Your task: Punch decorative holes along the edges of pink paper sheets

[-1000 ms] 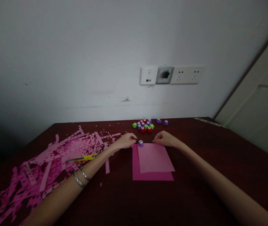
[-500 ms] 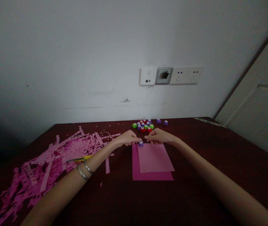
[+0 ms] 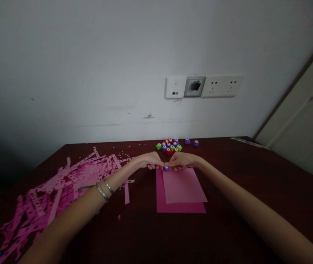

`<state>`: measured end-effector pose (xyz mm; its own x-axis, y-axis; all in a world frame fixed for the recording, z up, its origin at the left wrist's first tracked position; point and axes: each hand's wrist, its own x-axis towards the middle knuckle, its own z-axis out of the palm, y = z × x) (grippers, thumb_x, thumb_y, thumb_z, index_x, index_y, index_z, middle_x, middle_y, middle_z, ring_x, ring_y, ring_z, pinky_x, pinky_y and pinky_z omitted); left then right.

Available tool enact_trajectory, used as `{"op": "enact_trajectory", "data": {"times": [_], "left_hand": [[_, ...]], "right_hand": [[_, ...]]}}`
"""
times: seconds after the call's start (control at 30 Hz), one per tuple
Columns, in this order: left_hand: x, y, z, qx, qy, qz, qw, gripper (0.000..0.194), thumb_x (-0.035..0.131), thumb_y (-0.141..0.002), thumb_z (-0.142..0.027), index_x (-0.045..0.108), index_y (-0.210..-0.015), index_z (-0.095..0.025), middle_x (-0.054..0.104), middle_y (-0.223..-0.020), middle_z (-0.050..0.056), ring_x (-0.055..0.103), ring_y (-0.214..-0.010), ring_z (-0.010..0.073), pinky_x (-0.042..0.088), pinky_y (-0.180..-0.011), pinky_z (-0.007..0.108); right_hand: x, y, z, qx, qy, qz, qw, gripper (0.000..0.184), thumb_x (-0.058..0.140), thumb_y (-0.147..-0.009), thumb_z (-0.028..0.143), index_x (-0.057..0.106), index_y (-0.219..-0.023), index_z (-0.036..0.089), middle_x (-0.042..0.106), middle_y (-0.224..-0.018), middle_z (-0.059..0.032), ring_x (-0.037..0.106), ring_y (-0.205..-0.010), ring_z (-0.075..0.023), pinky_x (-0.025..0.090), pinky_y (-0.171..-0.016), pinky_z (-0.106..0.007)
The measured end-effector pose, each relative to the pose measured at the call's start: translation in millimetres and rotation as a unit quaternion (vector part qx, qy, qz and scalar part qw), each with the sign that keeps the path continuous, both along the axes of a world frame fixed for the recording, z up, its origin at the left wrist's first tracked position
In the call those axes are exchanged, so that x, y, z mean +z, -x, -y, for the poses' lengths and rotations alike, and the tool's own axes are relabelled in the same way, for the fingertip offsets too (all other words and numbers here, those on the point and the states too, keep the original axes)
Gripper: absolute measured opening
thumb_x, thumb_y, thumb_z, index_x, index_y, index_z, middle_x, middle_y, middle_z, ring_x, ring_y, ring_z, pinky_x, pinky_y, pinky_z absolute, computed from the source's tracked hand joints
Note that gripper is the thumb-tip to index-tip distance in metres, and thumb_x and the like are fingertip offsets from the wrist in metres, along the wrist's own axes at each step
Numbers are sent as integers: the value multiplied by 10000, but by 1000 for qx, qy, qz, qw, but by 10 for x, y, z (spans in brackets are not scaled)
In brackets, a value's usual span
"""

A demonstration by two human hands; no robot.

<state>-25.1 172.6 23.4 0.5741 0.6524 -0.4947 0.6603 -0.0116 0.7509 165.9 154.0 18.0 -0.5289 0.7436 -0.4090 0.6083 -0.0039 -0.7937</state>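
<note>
A small purple craft punch [image 3: 166, 169] with a white button sits at the top left corner of a light pink sheet of paper [image 3: 184, 187]. My left hand [image 3: 153, 160], fingers curled, grips the punch from its left side. From the right, my right hand [image 3: 183, 160] has its thumb on top of the punch, its other fingers curled over the sheet's top edge. The two thumbs nearly meet there and partly hide the button. Under the light sheet lies a darker pink sheet [image 3: 160, 201], showing along the left and front.
Several red, green and purple punches [image 3: 170, 146] cluster behind my hands, with two purple ones [image 3: 196, 143] apart to the right. Punched pink paper strips [image 3: 71, 183] are heaped at left, partly behind my left arm. A wall [image 3: 118, 73] with sockets [image 3: 222, 86] rises behind the table.
My right hand has moved left, bringing its thumb onto the punch beside my left hand. The view has shifted slightly; the sheets look unmoved on the table.
</note>
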Motion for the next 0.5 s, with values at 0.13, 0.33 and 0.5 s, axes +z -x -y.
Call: {"op": "enact_trajectory", "data": {"times": [0.13,0.33,0.5], "left_hand": [[50,5,-16,-27,27,-18,999,325,652,-646,-445,624,-636,-121,422,-491,-31,279,-393,33,153,-385,214],[188,-94,-24,-74,27,-89,993,249,632,-663,-370,641,-668,-121,439,-519,-19,280,-403,37,166,-385,204],[198,-194,-67,-98,-9,-156,983,160,579,-667,-261,631,-638,-112,434,-510,-6,315,-418,54,223,-392,207]], "right_hand": [[43,39,-44,4,56,17,998,476,639,-630,591,572,-610,121,500,-498,42,330,-357,-10,187,-329,-164],[169,106,-115,18,122,74,990,465,643,-658,558,598,-676,96,504,-513,34,350,-364,-8,173,-329,-152],[156,113,-158,36,173,73,982,464,612,-698,555,562,-677,94,507,-544,25,371,-390,-8,190,-337,-138]]}}
